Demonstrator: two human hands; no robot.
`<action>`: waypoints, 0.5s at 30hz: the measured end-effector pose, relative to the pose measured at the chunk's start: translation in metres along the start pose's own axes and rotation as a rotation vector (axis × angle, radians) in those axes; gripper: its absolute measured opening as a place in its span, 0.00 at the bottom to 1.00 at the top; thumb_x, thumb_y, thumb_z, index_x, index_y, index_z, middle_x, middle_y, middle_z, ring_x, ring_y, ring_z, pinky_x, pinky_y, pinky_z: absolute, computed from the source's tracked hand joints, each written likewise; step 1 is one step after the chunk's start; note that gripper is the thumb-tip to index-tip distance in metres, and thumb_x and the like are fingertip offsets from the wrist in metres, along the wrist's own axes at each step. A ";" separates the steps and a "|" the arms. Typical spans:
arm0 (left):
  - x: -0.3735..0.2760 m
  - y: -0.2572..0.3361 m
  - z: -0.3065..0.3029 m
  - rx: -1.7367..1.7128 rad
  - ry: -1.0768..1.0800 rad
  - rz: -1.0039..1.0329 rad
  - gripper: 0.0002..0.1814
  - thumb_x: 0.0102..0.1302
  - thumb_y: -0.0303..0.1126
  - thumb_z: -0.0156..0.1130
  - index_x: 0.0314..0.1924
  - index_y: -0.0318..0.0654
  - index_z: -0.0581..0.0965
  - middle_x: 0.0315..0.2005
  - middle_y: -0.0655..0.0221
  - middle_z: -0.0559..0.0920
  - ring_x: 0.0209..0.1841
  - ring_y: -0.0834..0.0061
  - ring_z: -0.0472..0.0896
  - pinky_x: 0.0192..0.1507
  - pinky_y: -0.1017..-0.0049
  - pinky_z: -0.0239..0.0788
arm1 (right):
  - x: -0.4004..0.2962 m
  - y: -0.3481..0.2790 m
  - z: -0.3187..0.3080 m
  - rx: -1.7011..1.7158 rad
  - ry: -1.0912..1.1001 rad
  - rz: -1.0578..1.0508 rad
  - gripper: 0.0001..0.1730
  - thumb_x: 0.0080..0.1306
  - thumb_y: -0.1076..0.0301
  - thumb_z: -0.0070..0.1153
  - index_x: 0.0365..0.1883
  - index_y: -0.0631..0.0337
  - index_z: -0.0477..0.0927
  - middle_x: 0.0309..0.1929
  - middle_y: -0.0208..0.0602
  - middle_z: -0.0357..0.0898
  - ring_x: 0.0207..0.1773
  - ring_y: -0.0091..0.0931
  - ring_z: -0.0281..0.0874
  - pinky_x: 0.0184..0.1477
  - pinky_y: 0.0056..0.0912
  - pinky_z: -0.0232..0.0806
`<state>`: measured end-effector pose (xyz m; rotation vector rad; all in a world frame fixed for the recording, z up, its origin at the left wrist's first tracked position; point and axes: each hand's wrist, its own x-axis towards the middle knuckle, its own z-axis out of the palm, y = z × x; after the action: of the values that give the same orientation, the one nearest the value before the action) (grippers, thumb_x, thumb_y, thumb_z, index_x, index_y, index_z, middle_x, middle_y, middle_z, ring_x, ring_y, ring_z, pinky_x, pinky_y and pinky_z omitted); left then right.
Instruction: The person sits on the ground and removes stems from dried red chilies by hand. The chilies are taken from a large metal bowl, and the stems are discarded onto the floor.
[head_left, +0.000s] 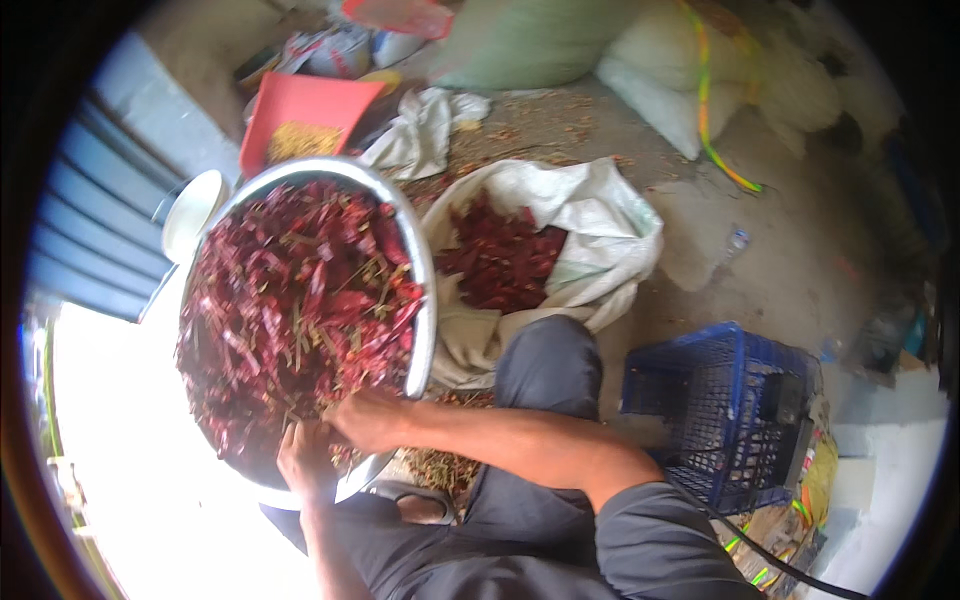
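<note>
A large round metal basin (424, 300), heaped with dried red chili peppers (300, 277) and bits of stem, stands at the left before me. Both hands are at its near edge, close together over the peppers. My left hand (304, 454) has its fingers bent at the peppers; whether it pinches one is too blurred to tell. Just to its right, my right hand (367, 421) is curled, its fingertips hidden, so its hold cannot be made out. Right of the basin, a white woven sack (615, 255) with a rolled-down rim holds more dried red chilies (502, 255).
A red dustpan-like scoop (315, 97) with yellowish bits lies beyond the basin, near a white bowl (196, 214). Full woven sacks (525, 45) stand at the back. A blue plastic crate (720, 420) is at the right, a clear plastic bottle (738, 240) on the floor beyond it. Stems (442, 469) lie by my foot.
</note>
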<state>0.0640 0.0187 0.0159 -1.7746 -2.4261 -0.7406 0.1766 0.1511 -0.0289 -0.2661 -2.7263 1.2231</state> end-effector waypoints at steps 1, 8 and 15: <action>-0.003 -0.005 0.004 -0.029 0.008 -0.045 0.06 0.70 0.28 0.63 0.36 0.33 0.80 0.26 0.63 0.79 0.26 0.67 0.77 0.32 0.71 0.67 | -0.001 0.004 0.000 -0.092 0.052 -0.086 0.11 0.70 0.66 0.57 0.28 0.62 0.78 0.20 0.42 0.79 0.19 0.30 0.78 0.21 0.36 0.71; -0.010 -0.035 0.019 -0.967 0.145 -0.855 0.14 0.74 0.37 0.61 0.30 0.38 0.78 0.23 0.77 0.75 0.27 0.84 0.71 0.30 0.80 0.63 | -0.018 -0.006 -0.006 -0.064 0.277 -0.431 0.19 0.70 0.56 0.61 0.23 0.55 0.72 0.13 0.32 0.70 0.14 0.28 0.74 0.16 0.38 0.66; 0.009 -0.131 0.100 -0.510 0.077 -0.889 0.12 0.68 0.35 0.67 0.40 0.32 0.82 0.26 0.70 0.82 0.26 0.78 0.79 0.28 0.77 0.72 | -0.010 0.004 -0.021 0.037 0.173 -0.026 0.18 0.73 0.55 0.57 0.32 0.61 0.76 0.25 0.47 0.80 0.31 0.47 0.83 0.34 0.51 0.73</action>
<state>-0.0343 0.0367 -0.1159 -0.5856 -3.1181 -1.5465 0.1905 0.1664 -0.0187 -0.3154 -2.5494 1.1833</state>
